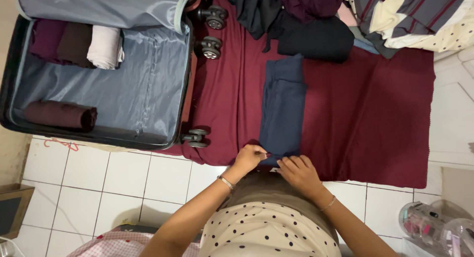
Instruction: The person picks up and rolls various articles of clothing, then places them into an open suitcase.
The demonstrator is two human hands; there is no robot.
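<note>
A navy blue garment (282,109) lies folded into a long strip on a dark red cloth (370,119) spread over the tiled floor. My left hand (250,157) pinches the garment's near left corner. Beside it, my right hand (299,171) grips the near edge, fingers curled over the fabric. An open suitcase (148,89) with grey lining lies to the left. It holds rolled clothes: a maroon roll (61,115) near the front, and a dark purple roll (59,42) and a pale pink roll (105,47) at the back.
A heap of dark clothes (296,20) sits at the far end of the red cloth, with striped and dotted bedding (419,20) at the back right. The suitcase wheels (211,46) stick out towards the garment. Clear plastic containers (434,222) stand at the lower right.
</note>
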